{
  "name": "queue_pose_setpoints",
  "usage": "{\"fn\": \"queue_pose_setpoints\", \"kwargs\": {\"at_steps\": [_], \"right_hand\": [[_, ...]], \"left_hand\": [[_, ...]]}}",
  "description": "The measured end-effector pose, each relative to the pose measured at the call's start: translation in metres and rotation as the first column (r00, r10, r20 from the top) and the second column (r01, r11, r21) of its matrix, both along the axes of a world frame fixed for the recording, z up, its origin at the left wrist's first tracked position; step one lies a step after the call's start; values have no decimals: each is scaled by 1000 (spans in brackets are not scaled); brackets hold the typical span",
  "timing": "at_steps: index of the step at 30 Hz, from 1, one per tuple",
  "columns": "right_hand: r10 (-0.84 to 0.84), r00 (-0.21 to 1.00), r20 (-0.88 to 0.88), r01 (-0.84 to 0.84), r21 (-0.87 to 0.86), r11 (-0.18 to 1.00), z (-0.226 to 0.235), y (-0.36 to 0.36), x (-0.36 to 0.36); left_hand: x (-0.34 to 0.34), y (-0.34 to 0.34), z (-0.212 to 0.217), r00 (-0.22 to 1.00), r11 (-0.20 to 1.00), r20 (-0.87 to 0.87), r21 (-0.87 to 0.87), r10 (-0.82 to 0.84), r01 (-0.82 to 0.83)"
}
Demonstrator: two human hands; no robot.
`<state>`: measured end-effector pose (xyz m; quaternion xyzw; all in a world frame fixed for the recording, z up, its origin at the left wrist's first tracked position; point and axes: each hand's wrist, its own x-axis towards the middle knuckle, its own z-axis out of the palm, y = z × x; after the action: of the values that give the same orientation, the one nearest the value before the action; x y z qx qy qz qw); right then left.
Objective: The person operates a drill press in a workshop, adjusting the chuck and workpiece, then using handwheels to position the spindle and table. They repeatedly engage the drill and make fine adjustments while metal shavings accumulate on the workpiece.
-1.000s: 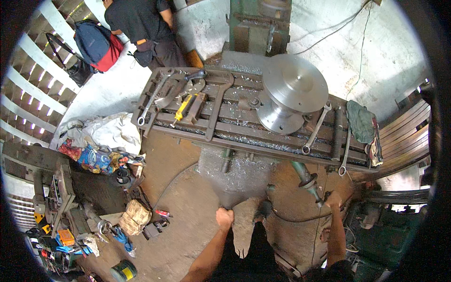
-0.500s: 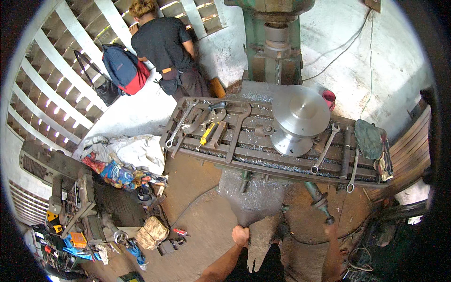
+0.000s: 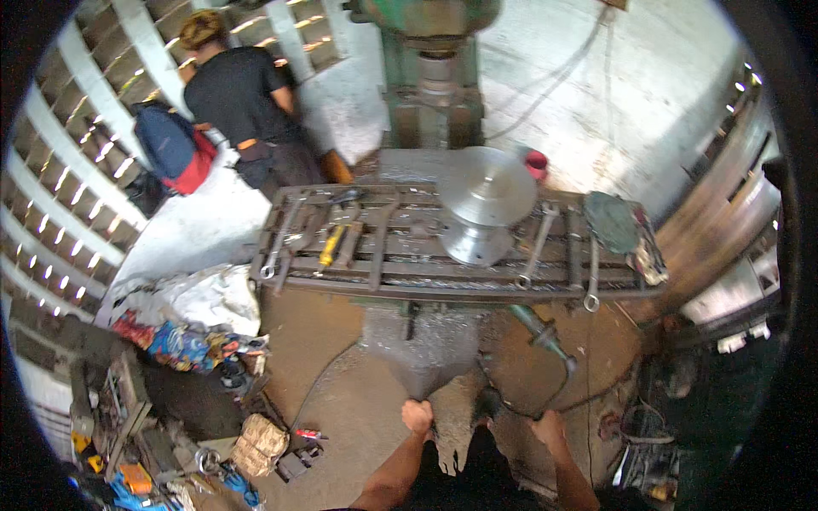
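Observation:
My left hand (image 3: 417, 416) is closed in a fist, low in the middle. It is at the narrow near end of a grey, shaving-strewn tapered shape (image 3: 422, 341) below the machine table; what it grips is hidden. My right hand (image 3: 550, 428) has its fingers curled, somewhat blurred; anything in them is hidden. It is nearer to me than the green crank handle (image 3: 545, 336) and apart from it. A slotted metal machine table (image 3: 409, 285) stands ahead. On it a shiny flanged metal disc (image 3: 487, 187) sits under the green machine's spindle (image 3: 437, 81).
Wrenches (image 3: 537, 247), a yellow-handled tool (image 3: 332, 245) and a dark green cloth (image 3: 610, 221) lie on the table. A co-worker (image 3: 239, 94) stands far left beside a backpack (image 3: 175, 149). A cable (image 3: 319, 383) crosses the floor; cluttered tools (image 3: 136, 477) lie lower left.
The view has shifted, so the scene slides left and the near floor rises. My right hand has moved left and toward me, away from the crank handle. My left hand stays closed.

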<state>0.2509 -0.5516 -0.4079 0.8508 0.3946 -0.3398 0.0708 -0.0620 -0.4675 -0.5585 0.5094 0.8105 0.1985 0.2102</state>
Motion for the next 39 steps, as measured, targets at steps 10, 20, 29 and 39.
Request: {"fn": "queue_pose_setpoints", "kwargs": {"at_steps": [10, 20, 29, 39], "right_hand": [[74, 992, 104, -89, 150, 985, -105, 35, 46], [-9, 745, 667, -83, 106, 991, 24, 111, 228], [-84, 656, 750, -77, 177, 981, 102, 93, 166], [-11, 627, 779, -65, 66, 996, 87, 89, 181]], "left_hand": [[2, 6, 38, 993, 983, 116, -183, 30, -9], [2, 2, 20, 998, 999, 65, -36, 21, -19], [6, 11, 26, 996, 954, -18, -286, 90, -91], [-8, 13, 2, 977, 912, 181, -409, 116, -32]]}}
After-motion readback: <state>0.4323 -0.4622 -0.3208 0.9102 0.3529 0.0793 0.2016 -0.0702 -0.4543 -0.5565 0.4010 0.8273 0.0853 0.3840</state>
